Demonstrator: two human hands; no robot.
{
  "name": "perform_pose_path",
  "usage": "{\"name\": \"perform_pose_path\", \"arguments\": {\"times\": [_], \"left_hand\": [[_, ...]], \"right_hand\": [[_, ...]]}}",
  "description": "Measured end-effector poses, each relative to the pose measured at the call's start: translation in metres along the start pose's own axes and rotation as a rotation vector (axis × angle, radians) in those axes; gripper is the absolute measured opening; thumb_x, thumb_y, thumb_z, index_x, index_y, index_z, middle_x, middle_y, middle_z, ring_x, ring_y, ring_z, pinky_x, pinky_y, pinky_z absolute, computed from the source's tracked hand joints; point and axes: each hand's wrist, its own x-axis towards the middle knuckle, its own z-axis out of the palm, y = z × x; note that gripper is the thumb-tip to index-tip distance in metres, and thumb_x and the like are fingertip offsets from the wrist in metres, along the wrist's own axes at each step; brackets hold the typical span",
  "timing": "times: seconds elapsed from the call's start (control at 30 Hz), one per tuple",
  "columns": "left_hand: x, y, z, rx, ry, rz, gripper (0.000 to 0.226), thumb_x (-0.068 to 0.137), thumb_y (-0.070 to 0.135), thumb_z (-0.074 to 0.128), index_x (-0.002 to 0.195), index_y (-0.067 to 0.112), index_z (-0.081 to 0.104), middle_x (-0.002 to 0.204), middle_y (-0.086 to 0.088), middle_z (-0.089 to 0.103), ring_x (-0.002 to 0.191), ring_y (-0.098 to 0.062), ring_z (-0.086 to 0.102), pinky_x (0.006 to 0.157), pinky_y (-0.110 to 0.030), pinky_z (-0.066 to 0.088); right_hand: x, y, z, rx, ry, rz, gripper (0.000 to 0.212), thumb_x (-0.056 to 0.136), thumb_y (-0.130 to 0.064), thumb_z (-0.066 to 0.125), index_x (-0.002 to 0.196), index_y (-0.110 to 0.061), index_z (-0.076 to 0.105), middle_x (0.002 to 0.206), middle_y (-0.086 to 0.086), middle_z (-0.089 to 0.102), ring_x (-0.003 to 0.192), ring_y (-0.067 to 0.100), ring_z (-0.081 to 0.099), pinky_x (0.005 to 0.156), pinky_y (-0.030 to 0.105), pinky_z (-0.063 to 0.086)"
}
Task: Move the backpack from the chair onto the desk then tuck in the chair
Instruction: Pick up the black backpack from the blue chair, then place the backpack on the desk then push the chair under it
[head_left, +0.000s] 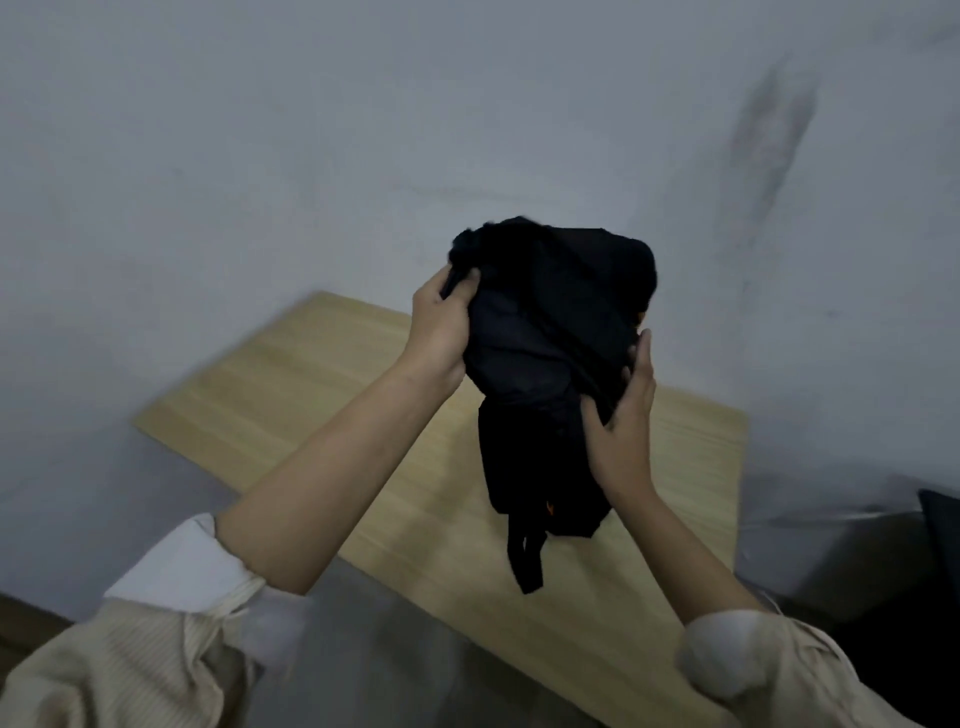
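A black backpack (550, 338) hangs in the air above the light wooden desk (322, 384), held between both hands. My left hand (441, 327) grips its upper left side near the top. My right hand (623, 415) clamps the right side lower down. A black strap (527, 556) dangles from the bag's bottom over the desk's front part. The picture is blurred by motion. The chair is out of sight.
The desk stands against a pale grey wall (260, 130) in a corner. A dark object (935, 540) sits at the right edge, beside the desk. Grey floor (395, 649) shows below the desk's front edge.
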Motion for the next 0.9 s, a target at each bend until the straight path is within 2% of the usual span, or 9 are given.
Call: {"name": "perform_pose_path", "arguments": {"times": [0.07, 0.17, 0.2, 0.23, 0.37, 0.47, 0.57, 0.7, 0.9], "left_hand": [[0.023, -0.031, -0.003, -0.085, 0.072, -0.119, 0.022, 0.099, 0.008, 0.043, 0.115, 0.006, 0.058, 0.109, -0.013, 0.066, 0.097, -0.025, 0.063, 0.090, -0.036, 0.054], [0.047, -0.085, -0.026, -0.077, 0.209, -0.302, 0.029, 0.101, 0.008, 0.039, 0.128, 0.002, 0.049, 0.129, -0.020, 0.057, 0.113, -0.034, 0.057, 0.097, -0.045, 0.048], [0.054, -0.102, -0.036, -0.032, 0.249, -0.349, 0.031, 0.102, 0.008, 0.038, 0.130, 0.002, 0.047, 0.132, -0.020, 0.055, 0.117, -0.036, 0.055, 0.099, -0.046, 0.047], [0.064, -0.120, -0.047, 0.030, 0.280, -0.370, 0.031, 0.102, 0.009, 0.038, 0.131, 0.002, 0.047, 0.133, -0.020, 0.054, 0.118, -0.037, 0.054, 0.099, -0.047, 0.046], [0.099, -0.157, -0.107, 0.355, 0.315, -0.354, 0.030, 0.101, 0.013, 0.041, 0.129, 0.003, 0.049, 0.132, -0.022, 0.055, 0.117, -0.038, 0.054, 0.096, -0.046, 0.047], [0.127, -0.177, -0.154, 0.617, 0.270, -0.455, 0.031, 0.100, 0.016, 0.043, 0.126, 0.000, 0.050, 0.129, -0.025, 0.056, 0.115, -0.042, 0.054, 0.094, -0.050, 0.048], [0.140, -0.200, -0.182, 0.774, 0.239, -0.580, 0.036, 0.099, 0.014, 0.045, 0.129, -0.006, 0.043, 0.129, -0.030, 0.053, 0.115, -0.046, 0.052, 0.097, -0.058, 0.046], [0.146, -0.228, -0.193, 0.890, 0.096, -0.715, 0.058, 0.098, 0.015, 0.047, 0.142, -0.005, 0.016, 0.135, -0.031, 0.044, 0.119, -0.046, 0.048, 0.098, -0.053, 0.045], [0.172, -0.253, -0.196, 0.991, -0.196, -0.616, 0.057, 0.097, 0.012, 0.047, 0.142, 0.004, 0.013, 0.140, -0.024, 0.040, 0.123, -0.044, 0.045, 0.097, -0.050, 0.042]], "right_hand": [[0.010, 0.015, -0.005, -0.019, -0.030, 0.036, 0.088, 0.090, -0.017, 0.058, 0.149, -0.043, -0.002, 0.157, -0.002, 0.019, 0.143, 0.011, 0.025, 0.118, 0.038, 0.028], [0.010, 0.040, -0.005, -0.119, -0.113, 0.084, 0.093, 0.089, -0.015, 0.063, 0.150, -0.041, -0.003, 0.157, -0.003, 0.018, 0.138, -0.002, 0.021, 0.107, 0.003, 0.019], [0.011, 0.050, -0.004, -0.173, -0.128, 0.103, 0.093, 0.088, -0.016, 0.064, 0.151, -0.037, -0.002, 0.157, -0.004, 0.019, 0.135, -0.005, 0.020, 0.103, -0.002, 0.016], [0.011, 0.063, -0.003, -0.218, -0.138, 0.131, 0.093, 0.088, -0.018, 0.065, 0.151, -0.034, -0.001, 0.157, -0.003, 0.019, 0.135, -0.005, 0.018, 0.105, 0.000, 0.015], [0.007, 0.104, 0.007, -0.386, -0.197, 0.272, 0.099, 0.085, -0.032, 0.069, 0.151, -0.033, -0.004, 0.158, 0.007, 0.018, 0.146, 0.023, 0.016, 0.118, 0.043, 0.023], [0.007, 0.132, 0.027, -0.539, -0.319, 0.368, 0.107, 0.078, -0.053, 0.070, 0.148, -0.040, -0.010, 0.162, 0.010, 0.006, 0.149, 0.031, 0.003, 0.118, 0.059, 0.017], [0.007, 0.156, 0.045, -0.699, -0.513, 0.410, 0.112, 0.070, -0.067, 0.068, 0.147, -0.045, -0.010, 0.162, 0.000, -0.011, 0.148, 0.031, -0.015, 0.114, 0.069, 0.005], [0.000, 0.184, 0.067, -0.954, -0.767, 0.419, 0.114, 0.067, -0.069, 0.068, 0.148, -0.045, -0.007, 0.158, -0.002, -0.027, 0.143, 0.028, -0.030, 0.109, 0.074, -0.003], [0.003, 0.206, 0.062, -1.118, -0.721, 0.544, 0.114, 0.067, -0.073, 0.064, 0.145, -0.046, -0.014, 0.158, -0.007, -0.028, 0.144, 0.025, -0.029, 0.107, 0.077, 0.004]]}}
